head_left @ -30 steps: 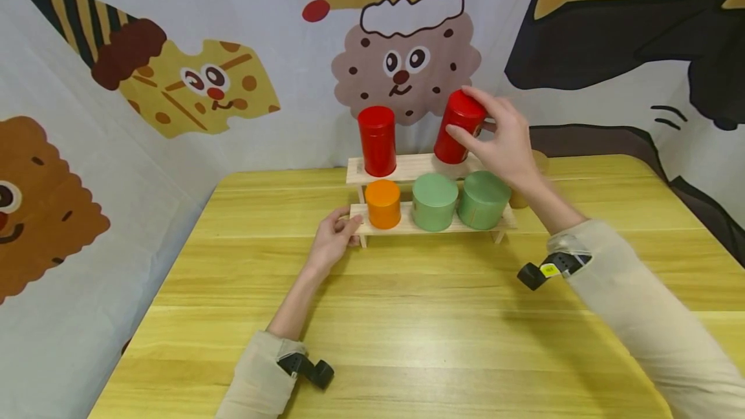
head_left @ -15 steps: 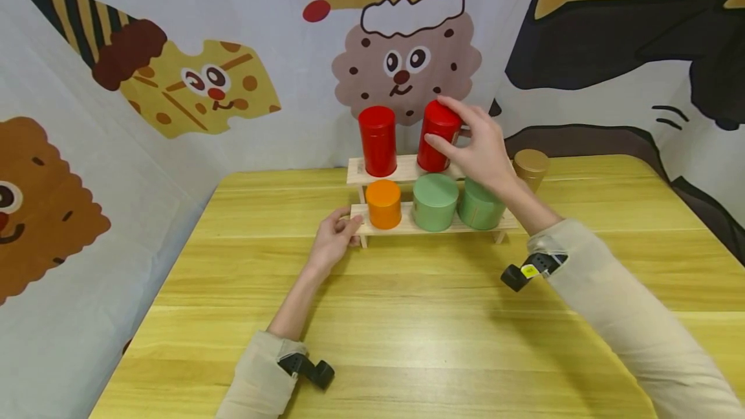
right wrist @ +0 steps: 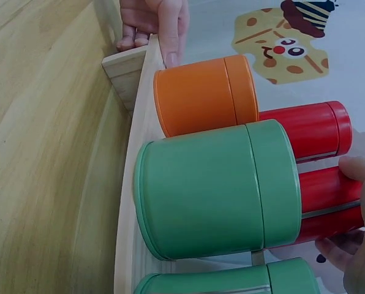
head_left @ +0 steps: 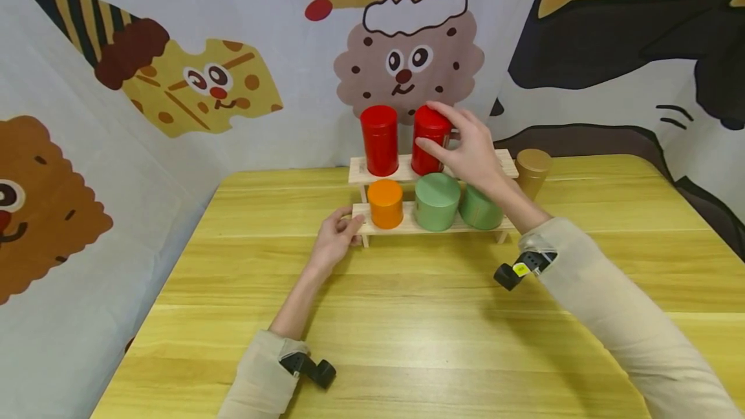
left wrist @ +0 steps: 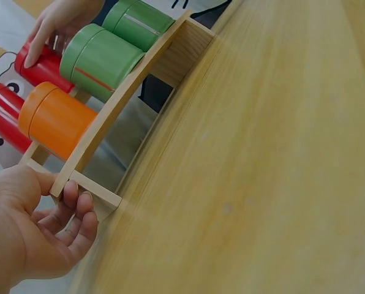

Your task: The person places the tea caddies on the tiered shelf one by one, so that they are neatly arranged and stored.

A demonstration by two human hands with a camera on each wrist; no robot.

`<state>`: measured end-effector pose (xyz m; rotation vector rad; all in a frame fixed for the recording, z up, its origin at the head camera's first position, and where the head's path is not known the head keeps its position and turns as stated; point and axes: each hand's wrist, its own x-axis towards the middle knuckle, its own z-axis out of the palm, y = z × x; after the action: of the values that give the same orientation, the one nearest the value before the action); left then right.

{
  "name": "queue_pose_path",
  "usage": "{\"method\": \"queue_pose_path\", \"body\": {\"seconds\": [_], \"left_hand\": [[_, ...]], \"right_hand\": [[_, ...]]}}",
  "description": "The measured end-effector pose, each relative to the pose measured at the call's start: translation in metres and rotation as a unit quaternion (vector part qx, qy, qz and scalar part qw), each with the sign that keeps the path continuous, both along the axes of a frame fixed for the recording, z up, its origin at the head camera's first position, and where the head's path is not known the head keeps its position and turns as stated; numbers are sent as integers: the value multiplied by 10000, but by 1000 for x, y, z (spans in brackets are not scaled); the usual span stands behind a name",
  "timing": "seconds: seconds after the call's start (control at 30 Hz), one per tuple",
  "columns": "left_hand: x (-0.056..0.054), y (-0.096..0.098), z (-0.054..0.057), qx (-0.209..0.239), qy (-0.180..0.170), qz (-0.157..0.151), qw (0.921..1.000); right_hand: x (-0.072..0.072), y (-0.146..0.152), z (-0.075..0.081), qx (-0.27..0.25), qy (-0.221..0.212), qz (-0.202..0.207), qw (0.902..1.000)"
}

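Observation:
My right hand [head_left: 470, 152] grips a tall red canister [head_left: 429, 141] around its upper part, on the upper tier of a two-tier wooden rack [head_left: 356, 173]. A second red canister [head_left: 379, 141] stands just to its left. On the lower tier are a short orange canister [head_left: 385, 204] and two wide green ones, the middle green canister [head_left: 436, 202] and the right green canister [head_left: 480, 209], which the right forearm partly covers. My left hand [left wrist: 38, 226] pinches the lower tier's left end between thumb and fingers, as the left wrist view shows.
A gold canister [head_left: 532, 170] stands on the wooden table [head_left: 407, 328] behind the right forearm, right of the rack. Close behind the rack hangs a white cloth [head_left: 291, 141] printed with cartoon figures.
My right hand has moved left with the red canister, which was tilted and now stands upright closer to the other red one. The left hand stays on the rack's end.

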<state>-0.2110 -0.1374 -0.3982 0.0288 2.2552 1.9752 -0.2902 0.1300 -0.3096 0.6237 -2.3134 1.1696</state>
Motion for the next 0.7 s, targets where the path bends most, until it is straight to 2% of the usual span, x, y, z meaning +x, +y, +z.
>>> {"method": "queue_pose_path", "body": {"seconds": [0.5, 0.7], "left_hand": [[0, 0, 0, 50, 38, -3, 10000], [0, 0, 0, 14, 18, 14, 10000]], "right_hand": [[3, 2, 5, 360, -624, 69, 9974], [5, 7, 4, 302, -532, 158, 9980]]}}
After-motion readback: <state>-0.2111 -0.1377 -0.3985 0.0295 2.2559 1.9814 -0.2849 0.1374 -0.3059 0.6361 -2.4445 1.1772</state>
